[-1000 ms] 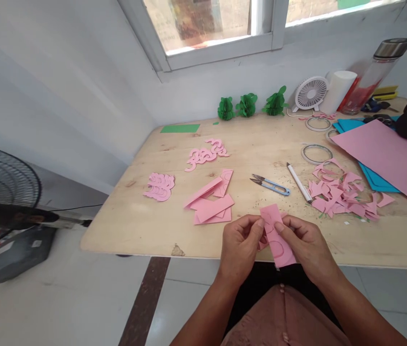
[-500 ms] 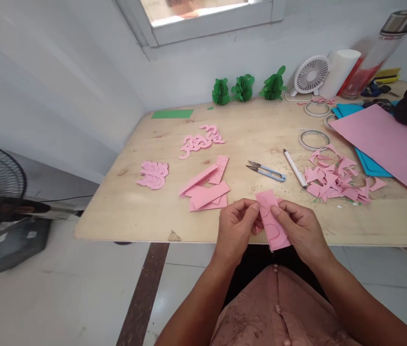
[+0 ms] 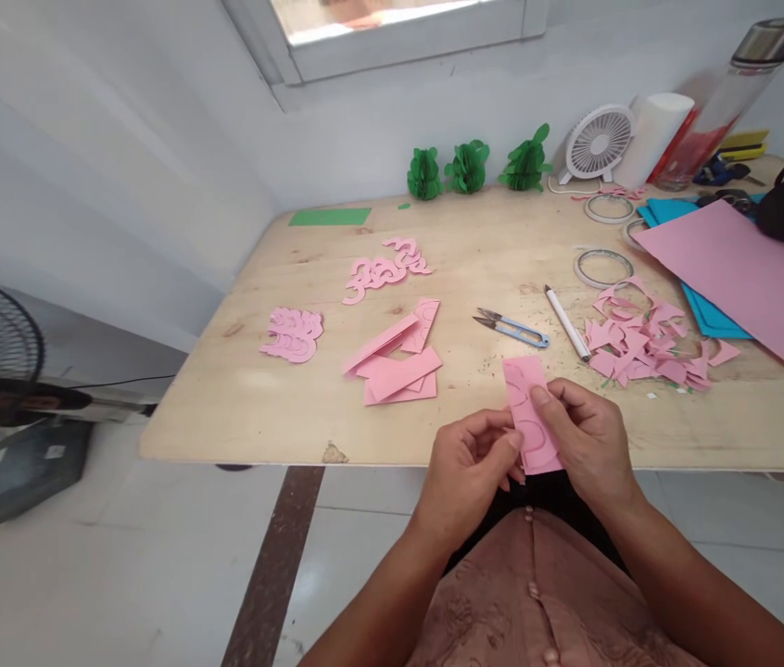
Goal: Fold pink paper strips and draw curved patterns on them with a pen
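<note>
Over the table's front edge, a folded strip of pink paper [image 3: 532, 435] with curved outlines drawn on it is between my two hands. My right hand [image 3: 590, 440] pinches its right side, thumb on top. My left hand [image 3: 472, 463] grips its lower left edge between thumb and fingers. Beyond the hands lie blue-handled thread snips [image 3: 512, 328], blades apart, and a white pen [image 3: 567, 322]. A pile of folded pink paper pieces [image 3: 402, 375] lies left of the hands. Cut pink curved shapes [image 3: 385, 270] and a stacked bunch of them [image 3: 293, 334] lie farther left.
Pink offcuts [image 3: 649, 338] lie right of the pen, near tape rolls [image 3: 604, 268]. A large pink sheet [image 3: 746, 278] overlaps blue sheets at right. Green paper figures [image 3: 468, 167], a small white fan [image 3: 599, 144] and a bottle [image 3: 732, 106] stand along the wall.
My left hand has slid down the strip's left edge, from near its top to its lower part. The strip has turned slightly more upright, still in my right hand.
</note>
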The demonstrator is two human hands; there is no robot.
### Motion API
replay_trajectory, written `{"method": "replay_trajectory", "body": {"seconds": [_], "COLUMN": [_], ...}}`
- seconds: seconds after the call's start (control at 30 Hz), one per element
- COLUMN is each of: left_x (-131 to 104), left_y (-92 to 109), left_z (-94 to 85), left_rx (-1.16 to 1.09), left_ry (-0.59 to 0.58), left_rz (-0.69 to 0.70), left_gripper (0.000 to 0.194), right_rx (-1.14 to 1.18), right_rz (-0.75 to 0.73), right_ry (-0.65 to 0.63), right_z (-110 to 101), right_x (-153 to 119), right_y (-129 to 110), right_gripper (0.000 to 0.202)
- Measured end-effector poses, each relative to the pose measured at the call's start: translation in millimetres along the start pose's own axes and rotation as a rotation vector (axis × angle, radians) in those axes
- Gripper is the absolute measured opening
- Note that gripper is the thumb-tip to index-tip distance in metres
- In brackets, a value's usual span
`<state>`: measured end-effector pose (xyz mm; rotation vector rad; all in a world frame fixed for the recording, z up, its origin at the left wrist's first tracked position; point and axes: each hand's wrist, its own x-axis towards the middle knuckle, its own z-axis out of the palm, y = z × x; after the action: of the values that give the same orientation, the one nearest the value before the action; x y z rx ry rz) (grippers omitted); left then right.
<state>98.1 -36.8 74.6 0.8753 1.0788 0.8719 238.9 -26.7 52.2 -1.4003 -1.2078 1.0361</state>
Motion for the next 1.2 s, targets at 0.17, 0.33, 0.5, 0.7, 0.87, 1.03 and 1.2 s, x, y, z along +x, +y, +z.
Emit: {"method": "replay_trajectory", "body": {"seconds": [0.17,0.33,0.5,0.7,0.87,1.03,1.2], "left_x": [-10.1,-11.7,-12.2,-12.6,-12.3,-12.2,-10.5], "left_y": [-6.0,-11.3,-12.0,-11.4,-11.1,-10.5,-13.0], "left_z": [3.5,6.7,8.6,7.7,7.6,8.7,8.5], "left_rx": [0.017,0.023,0.024,-0.027,-0.048,-0.065,-0.073], "left_ry": [-0.025,-0.046,-0.036,-0.017,-0.021,-0.022,-0.013], "left_rz": [-0.03,-0.027,-0.039,-0.083,-0.088,-0.094,-0.104], "left_gripper": [0.028,0.025,0.016,0.026,0.033,0.034,0.032], "right_rx": [-0.019,-0.08,-0.111,-0.144,-0.147,-0.218,-0.206], "right_rz": [-0.03,-0.072,-0.09,-0.109,-0.115,-0.15,-0.157], "right_ry": [0.091,0.14,0.161,0.172,0.191,0.234,0.225], "right_z": [1.0,2.0,2.1,1.9,2.4,2.7,2.4], "right_x": [-0.7,-2.3,-4.7,-6.0,-8.2,-10.5,-11.7], "right_y": [-1.6,-3.4,-3.9,-1.1,0.2,0.6,2.7], "right_gripper": [0.042,0.04,0.042,0.043,0.04,0.035,0.033]}}
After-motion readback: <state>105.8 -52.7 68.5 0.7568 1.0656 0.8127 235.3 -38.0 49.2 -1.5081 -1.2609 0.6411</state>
